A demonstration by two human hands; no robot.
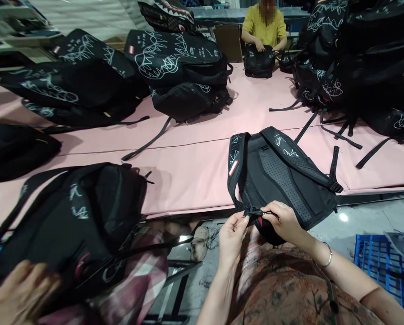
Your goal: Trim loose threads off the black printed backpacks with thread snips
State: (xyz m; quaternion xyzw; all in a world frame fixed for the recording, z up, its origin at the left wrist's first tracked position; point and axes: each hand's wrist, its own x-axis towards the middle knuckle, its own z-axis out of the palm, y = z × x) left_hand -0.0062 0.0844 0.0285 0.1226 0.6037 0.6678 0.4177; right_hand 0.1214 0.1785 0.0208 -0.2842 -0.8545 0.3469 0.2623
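Note:
A black backpack (pixel 283 176) lies with its padded back panel up at the near edge of the pink table, its lower end tipped toward my lap. White scribbled marks and a red-and-white label show on its shoulder straps. My left hand (pixel 234 234) pinches a black webbing strap (pixel 252 212) by a dark buckle at the bag's lower left corner. Close beside it, the fingers of my right hand (pixel 285 221) are closed on the same strap, partly hiding it. A bit of red shows on the bag below the fingers.
Black backpacks with white scribbles are heaped at the back left (pixel 175 63) and right (pixel 364 58) of the pink table (pixel 188 167). At left, another person's hand (pixel 22 289) rests by a backpack (pixel 97 212). A person in yellow (pixel 264 27) handles a bag opposite. A blue crate (pixel 374 266) stands right.

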